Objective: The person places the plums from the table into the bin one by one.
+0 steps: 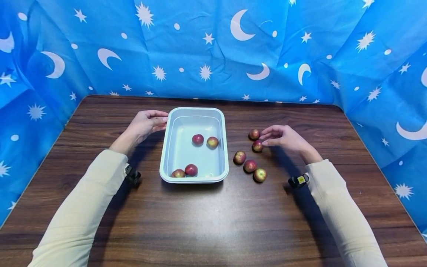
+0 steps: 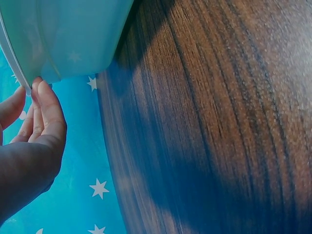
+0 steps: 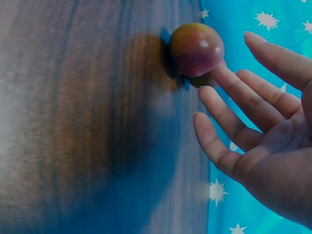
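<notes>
A white plastic tub (image 1: 193, 124) stands left of the table's middle, with several red-and-yellow plums inside, among them a red plum (image 1: 191, 170). My left hand (image 1: 146, 124) pinches the tub's far left rim; the left wrist view shows the thumb on one side of the rim and the fingers on the other. My right hand (image 1: 283, 138) reaches over the plums lying right of the tub. Its fingers are spread and loosely bent around the near side of a plum (image 3: 197, 49), fingertips right at it. A second plum (image 1: 254, 134) lies just behind that one.
Three more plums lie closer to me, among them a yellowish plum (image 1: 260, 175). The dark wooden table (image 1: 207, 218) carries everything. A blue cloth (image 1: 213, 48) with moons and stars hangs along its back and sides.
</notes>
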Tool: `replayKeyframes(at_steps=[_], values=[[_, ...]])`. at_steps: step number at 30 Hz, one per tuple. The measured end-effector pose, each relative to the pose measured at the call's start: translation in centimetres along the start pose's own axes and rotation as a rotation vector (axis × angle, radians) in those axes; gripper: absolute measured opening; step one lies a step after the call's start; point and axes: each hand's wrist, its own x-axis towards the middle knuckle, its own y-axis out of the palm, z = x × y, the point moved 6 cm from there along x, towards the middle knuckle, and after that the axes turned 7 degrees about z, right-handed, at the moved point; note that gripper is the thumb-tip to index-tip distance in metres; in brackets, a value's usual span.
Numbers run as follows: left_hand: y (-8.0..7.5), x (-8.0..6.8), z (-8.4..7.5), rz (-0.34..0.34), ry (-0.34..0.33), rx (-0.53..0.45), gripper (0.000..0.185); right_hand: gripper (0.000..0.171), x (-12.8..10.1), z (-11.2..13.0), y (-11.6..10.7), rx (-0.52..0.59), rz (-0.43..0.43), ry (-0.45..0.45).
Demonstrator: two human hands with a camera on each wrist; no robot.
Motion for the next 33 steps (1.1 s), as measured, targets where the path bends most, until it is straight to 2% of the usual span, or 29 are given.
replayKeyframes(at_steps=[7, 21, 33], values=[[0.1, 0.1, 0.0, -0.001, 0.009, -0.042, 0.029, 0.036, 0.1, -0.9, 0.4, 0.001, -0.003, 0.001], [0.2, 0.0, -0.1, -0.004, 0.008, -0.031, 0.03, 0.034, 0.0, -1.3, 0.9, 0.042, -0.032, 0.034], [0.2, -0.1, -0.2, -0.007, 0.011, -0.023, 0.031, 0.032, 0.4, -1.3, 0.9, 0.013, -0.024, 0.017]])
